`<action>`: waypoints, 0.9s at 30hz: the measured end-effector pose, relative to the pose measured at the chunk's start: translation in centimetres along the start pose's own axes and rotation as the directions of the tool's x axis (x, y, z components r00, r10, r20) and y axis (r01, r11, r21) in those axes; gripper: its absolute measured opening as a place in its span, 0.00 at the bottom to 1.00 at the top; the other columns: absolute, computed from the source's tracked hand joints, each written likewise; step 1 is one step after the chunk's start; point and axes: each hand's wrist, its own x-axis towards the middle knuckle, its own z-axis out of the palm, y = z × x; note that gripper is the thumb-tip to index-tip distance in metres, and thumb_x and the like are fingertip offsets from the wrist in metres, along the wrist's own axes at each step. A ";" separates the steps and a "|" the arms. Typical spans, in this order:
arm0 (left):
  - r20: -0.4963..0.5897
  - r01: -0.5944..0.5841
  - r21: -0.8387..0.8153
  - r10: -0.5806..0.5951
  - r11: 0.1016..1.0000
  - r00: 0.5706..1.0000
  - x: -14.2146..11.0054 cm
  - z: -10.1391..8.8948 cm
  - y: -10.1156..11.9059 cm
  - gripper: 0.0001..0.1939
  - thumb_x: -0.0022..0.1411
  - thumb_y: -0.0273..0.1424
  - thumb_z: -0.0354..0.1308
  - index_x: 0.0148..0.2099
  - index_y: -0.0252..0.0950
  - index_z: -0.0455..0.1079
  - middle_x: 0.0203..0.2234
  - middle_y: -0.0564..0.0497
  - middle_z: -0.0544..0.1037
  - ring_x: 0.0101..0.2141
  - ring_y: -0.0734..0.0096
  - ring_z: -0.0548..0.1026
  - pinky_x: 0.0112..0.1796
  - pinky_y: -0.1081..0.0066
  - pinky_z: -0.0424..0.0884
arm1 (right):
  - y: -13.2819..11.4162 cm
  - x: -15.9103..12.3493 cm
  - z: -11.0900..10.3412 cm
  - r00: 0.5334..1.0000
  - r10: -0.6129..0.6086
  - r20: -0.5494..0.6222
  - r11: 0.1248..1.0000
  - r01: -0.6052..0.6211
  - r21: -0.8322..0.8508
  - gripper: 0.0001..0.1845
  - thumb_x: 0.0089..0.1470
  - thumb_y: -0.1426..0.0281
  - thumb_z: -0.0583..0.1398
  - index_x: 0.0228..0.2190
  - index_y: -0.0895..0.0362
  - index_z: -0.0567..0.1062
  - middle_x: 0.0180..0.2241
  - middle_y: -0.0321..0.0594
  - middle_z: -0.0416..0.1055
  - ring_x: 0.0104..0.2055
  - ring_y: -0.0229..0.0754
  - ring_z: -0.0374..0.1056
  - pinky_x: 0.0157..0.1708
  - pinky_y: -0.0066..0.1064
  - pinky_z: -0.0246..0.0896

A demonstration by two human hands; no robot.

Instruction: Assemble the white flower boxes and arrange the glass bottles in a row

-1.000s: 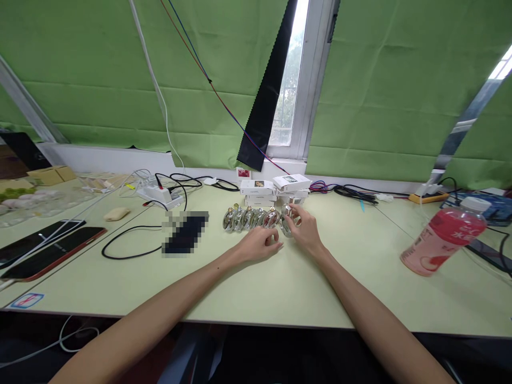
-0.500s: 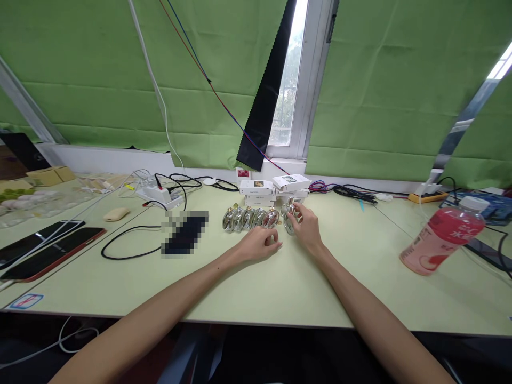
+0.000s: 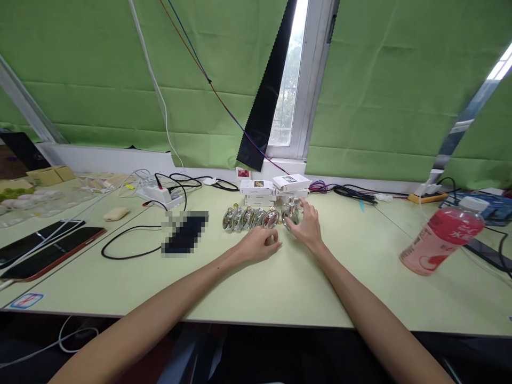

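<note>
A row of several small round glass bottles with shiny metal tops, which look like perfume bottles [image 3: 248, 217], stands near the middle of the table. My left hand [image 3: 258, 244] rests on the table just in front of the row's right end. Its fingers are loosely curled, its thumb stands apart, and nothing shows in it. Right of the row is a single perfume bottle [image 3: 290, 209] with a silver cap, upright. My right hand [image 3: 309, 226] is around that bottle's right side, fingers spread off the cap. Its thumb overlaps the bottle's lower front; whether they touch I cannot tell.
White boxes [image 3: 258, 188] are stacked behind the bottles. At right a pink drink bottle [image 3: 444, 234] stands on the table. A dark pixelated patch [image 3: 186, 233], a power strip [image 3: 158, 194], cables and phones [image 3: 56, 253] lie to the left. Black cable [image 3: 356, 193] is coiled behind.
My right hand first held the single bottle by its top and shifted it slightly right, tilted then upright. Now its fingers have opened off the cap. My left hand has stayed in place.
</note>
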 end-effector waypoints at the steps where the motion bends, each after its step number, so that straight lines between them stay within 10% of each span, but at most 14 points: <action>1: 0.000 0.000 0.001 0.000 1.000 1.000 0.0 0.0 0.0 0.13 0.64 0.40 0.56 0.35 0.37 0.73 0.17 0.57 0.69 0.21 0.74 0.65 0.26 0.73 0.56 | 0.2 0.0 0.1 1.000 -0.004 0.022 1.000 0.004 0.001 0.43 0.47 0.62 0.65 0.62 0.57 0.62 0.51 0.52 0.69 0.53 0.58 0.64 0.53 0.51 0.64; 10: -0.011 -0.007 -0.005 0.007 1.000 1.000 0.0 0.0 0.1 0.12 0.63 0.40 0.57 0.34 0.37 0.73 0.16 0.58 0.67 0.20 0.74 0.63 0.25 0.72 0.54 | 2.3 0.4 1.4 0.989 -0.057 0.139 0.977 0.026 0.213 0.45 0.49 0.66 0.63 0.65 0.55 0.55 0.57 0.53 0.68 0.60 0.56 0.65 0.59 0.53 0.60; 27: 0.003 0.004 0.008 -0.004 1.000 1.000 0.0 -0.1 0.2 0.13 0.63 0.41 0.57 0.35 0.37 0.74 0.17 0.56 0.69 0.21 0.73 0.65 0.26 0.72 0.55 | 3.3 1.3 2.0 0.988 -0.008 0.153 0.948 -0.041 0.316 0.42 0.47 0.63 0.65 0.61 0.58 0.59 0.45 0.47 0.77 0.44 0.50 0.73 0.49 0.46 0.67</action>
